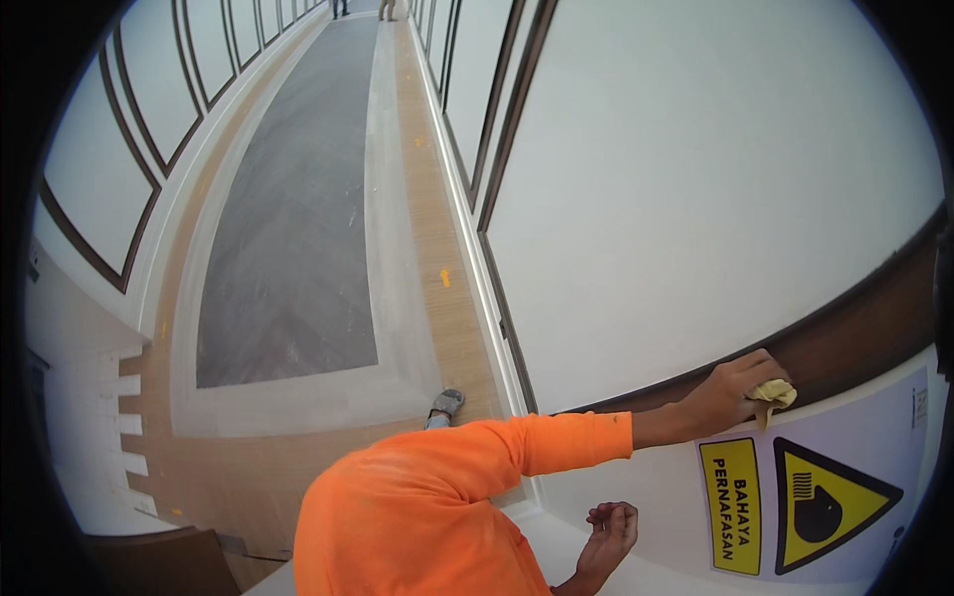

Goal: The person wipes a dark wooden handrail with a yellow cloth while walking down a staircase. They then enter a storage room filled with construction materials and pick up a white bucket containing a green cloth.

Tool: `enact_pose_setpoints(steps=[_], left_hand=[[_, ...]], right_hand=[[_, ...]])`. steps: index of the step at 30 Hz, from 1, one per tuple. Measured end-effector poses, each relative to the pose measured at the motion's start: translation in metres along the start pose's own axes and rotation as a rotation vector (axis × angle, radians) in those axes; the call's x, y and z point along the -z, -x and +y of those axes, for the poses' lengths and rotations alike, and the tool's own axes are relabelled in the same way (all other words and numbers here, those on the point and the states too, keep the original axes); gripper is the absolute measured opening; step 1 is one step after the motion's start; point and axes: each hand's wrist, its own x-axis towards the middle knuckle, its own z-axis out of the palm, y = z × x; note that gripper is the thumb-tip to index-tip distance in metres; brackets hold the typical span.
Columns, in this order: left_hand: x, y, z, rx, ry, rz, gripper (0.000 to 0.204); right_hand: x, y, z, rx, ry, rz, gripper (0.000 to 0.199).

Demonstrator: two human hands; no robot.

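Observation:
My left arm, in an orange sleeve (571,444), stretches out to the right along the wall. At its end my left hand (733,395) is closed round a crumpled pale yellow cloth (775,395) and presses it to a dark brown wooden trim strip (845,350). Lower in the view, my right hand (611,541) hangs in front of the white lower wall with its fingers loosely curled and nothing visible in them. A yellow and black warning triangle (835,507) and a yellow label (731,507) on a pale panel lie just below the cloth.
A long corridor floor has a grey middle (293,228) and a wood-look border (447,318) with yellow arrows. White wall panels (715,199) with dark frames line both sides. My grey shoe (448,401) shows by the skirting. Two people's legs (388,8) stand far off; a brown piece (159,561) is lower left.

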Motion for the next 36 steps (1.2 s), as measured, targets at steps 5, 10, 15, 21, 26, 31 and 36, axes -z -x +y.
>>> enact_pose_setpoints(steps=[5,10,15,21,26,31,36], left_hand=[[0.001,0.035,-0.026,0.110,-0.138,-0.025,0.034],[0.032,0.076,-0.039,0.222,-0.286,-0.022,0.027],[0.058,0.124,-0.056,0.494,-0.485,-0.256,0.028],[0.091,0.177,-0.035,0.984,0.050,-0.304,0.031],[0.098,0.200,-0.004,1.181,0.337,-0.374,0.037],[0.124,0.215,-0.007,1.136,0.425,-0.326,0.037],[0.161,0.191,0.004,1.219,0.391,-0.328,0.049]], right_hand=[[0.017,-0.006,0.011,-0.027,-0.058,0.104,0.012],[0.022,-0.020,0.018,-0.033,0.027,-0.007,0.012],[0.018,-0.017,0.005,-0.034,-0.008,0.004,0.015],[0.018,-0.020,0.014,-0.010,0.059,0.063,0.031],[-0.005,-0.024,0.016,0.027,0.329,0.105,0.044],[-0.013,-0.031,0.014,0.105,0.294,0.134,0.012],[-0.058,-0.046,-0.001,0.174,-0.176,0.072,0.024]])
